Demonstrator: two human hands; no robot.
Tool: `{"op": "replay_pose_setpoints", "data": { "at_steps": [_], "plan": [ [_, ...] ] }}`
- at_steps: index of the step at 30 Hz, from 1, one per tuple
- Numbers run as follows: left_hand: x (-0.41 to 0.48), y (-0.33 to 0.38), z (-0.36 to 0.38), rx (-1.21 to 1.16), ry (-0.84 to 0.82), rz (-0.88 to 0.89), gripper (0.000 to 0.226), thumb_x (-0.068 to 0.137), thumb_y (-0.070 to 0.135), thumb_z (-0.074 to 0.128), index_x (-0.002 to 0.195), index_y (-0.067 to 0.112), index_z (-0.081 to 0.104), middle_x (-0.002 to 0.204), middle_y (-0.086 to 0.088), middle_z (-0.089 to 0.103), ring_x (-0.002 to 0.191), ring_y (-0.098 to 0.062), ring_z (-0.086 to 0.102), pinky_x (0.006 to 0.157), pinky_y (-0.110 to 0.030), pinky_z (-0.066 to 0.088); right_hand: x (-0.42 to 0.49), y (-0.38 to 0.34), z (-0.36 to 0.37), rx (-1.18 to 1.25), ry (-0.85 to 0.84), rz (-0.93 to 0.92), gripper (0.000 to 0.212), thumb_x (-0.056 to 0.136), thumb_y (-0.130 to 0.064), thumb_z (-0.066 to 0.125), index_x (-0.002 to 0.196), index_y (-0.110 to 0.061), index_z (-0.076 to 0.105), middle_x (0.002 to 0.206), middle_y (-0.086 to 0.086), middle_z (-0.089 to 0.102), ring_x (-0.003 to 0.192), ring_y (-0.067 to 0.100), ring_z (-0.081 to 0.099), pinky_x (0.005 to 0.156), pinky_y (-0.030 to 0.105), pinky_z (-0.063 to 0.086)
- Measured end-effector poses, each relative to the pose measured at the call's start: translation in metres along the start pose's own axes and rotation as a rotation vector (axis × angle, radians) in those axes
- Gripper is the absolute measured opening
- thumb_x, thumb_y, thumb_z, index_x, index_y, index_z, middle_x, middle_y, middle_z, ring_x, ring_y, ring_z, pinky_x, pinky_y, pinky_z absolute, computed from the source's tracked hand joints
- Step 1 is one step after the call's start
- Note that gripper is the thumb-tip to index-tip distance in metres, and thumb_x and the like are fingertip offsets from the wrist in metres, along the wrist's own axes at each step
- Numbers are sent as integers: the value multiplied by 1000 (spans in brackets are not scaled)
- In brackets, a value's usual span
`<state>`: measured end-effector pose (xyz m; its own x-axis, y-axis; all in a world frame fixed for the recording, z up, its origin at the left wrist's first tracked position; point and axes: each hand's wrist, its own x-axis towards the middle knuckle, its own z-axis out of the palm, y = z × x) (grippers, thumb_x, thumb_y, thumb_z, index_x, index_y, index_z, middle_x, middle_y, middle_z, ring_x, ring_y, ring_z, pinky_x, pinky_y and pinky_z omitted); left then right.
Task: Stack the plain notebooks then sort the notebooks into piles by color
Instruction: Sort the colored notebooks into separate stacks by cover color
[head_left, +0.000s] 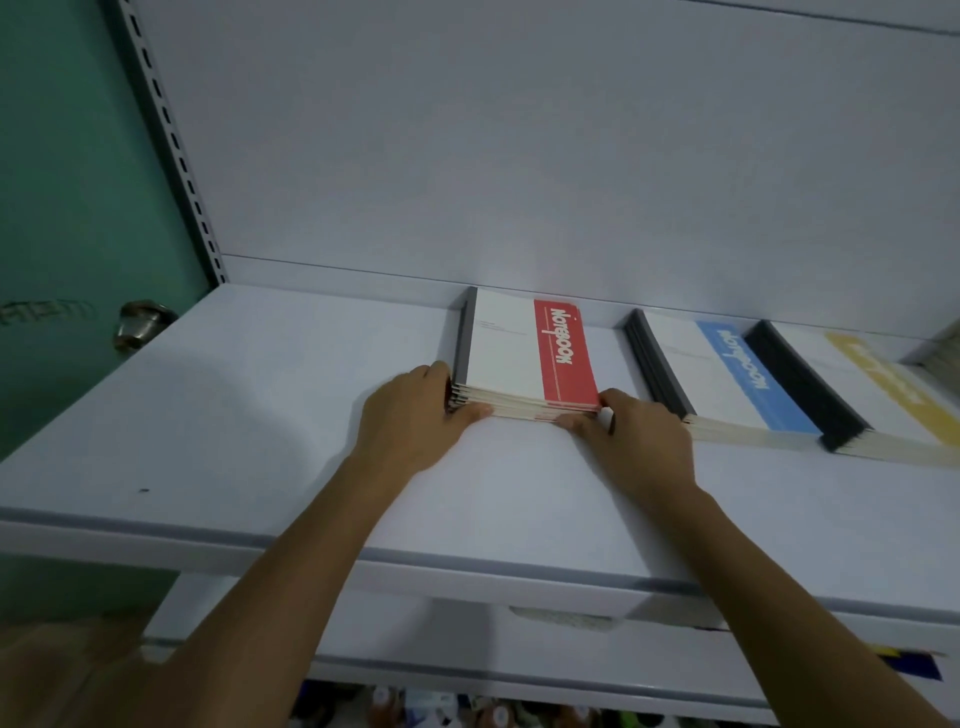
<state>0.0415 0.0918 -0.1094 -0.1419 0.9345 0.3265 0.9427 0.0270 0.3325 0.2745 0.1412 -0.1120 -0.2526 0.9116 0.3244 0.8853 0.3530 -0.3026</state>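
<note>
Left grip, a bare hand, is clamped on the near-left corner of the red notebook pile. The fingers curl round the dark spine side and the thumb lies along the near edge. The right grip has the near-right corner, with the thumb up against the side by the red band and the fingers tucked along the front. So both are closed on the same pile, one per corner.

The pile lies flat on the white shelf, straight ahead of the person and right between the two hands. Its long axis runs away from them toward the back panel, spine on the left. The far end looks like it's at the panel, but whether it touches is hard to say.

A blue notebook pile lies to the right with a gap between, and a yellow notebook pile lies just past that. The right grip is in that gap, so it's the one nearer the blue pile.

This looks like squaring-up, because the lower notebooks fan out a bit at the near edge. With three colours already apart, the sorting seems mostly done. Any push would go along the long axis toward the back, and uneven pressure from the two hands could skew the pile.
</note>
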Motion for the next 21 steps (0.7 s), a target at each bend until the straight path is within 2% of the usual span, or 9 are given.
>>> {"op": "replay_pose_setpoints", "data": {
  "at_steps": [4,7,9,13,15,18,21],
  "plan": [
    [0,5,-3,72,-34,-4,50,79,73,43,79,23,40,78,9,47,69,-11,47,51,-25,29,2,3,0,26,-18,-11,65,72,-76,41,98,-20,61,84,-7,69,66,9,59,65,25,51],
    [0,3,-5,92,-39,14,46,84,67,41,80,22,40,79,9,46,70,-11,46,52,-26,30,3,5,-1,63,26,-47,54,80,-68,45,92,-18,64,72,-8,65,55,5,51,54,17,38],
    [0,1,-5,55,-32,42,45,85,66,43,80,22,41,78,9,47,69,-10,47,50,-25,29,2,6,-1,112,68,-62,49,84,-61,49,97,-17,68,64,-13,56,50,2,46,50,15,31],
    [-2,0,-5,62,2,60,39,88,60,43,87,22,42,90,6,55,74,-9,47,55,-26,31,0,5,-3,242,98,-54,58,84,-61,41,120,-22,65,62,-9,61,52,8,53,53,21,41],
    [-4,2,-6,71,30,55,40,88,61,41,91,20,46,94,5,58,76,-10,50,55,-25,32,-1,4,-3,248,89,-31,61,83,-63,40,125,-24,61,63,-9,60,54,9,53,56,22,43],
    [-6,4,-8,94,2,-3,48,77,74,45,83,26,47,90,8,64,73,-10,57,53,-23,32,0,3,-3,187,36,6,58,80,-66,47,116,-25,63,60,-19,49,54,6,51,59,20,40],
    [-7,11,-14,140,-38,-65,57,68,81,47,87,30,62,86,9,69,68,-9,56,54,-21,33,0,-1,-4,81,-4,28,62,71,-76,50,102,-23,62,72,-14,61,61,5,55,60,20,44]
  ]
}}
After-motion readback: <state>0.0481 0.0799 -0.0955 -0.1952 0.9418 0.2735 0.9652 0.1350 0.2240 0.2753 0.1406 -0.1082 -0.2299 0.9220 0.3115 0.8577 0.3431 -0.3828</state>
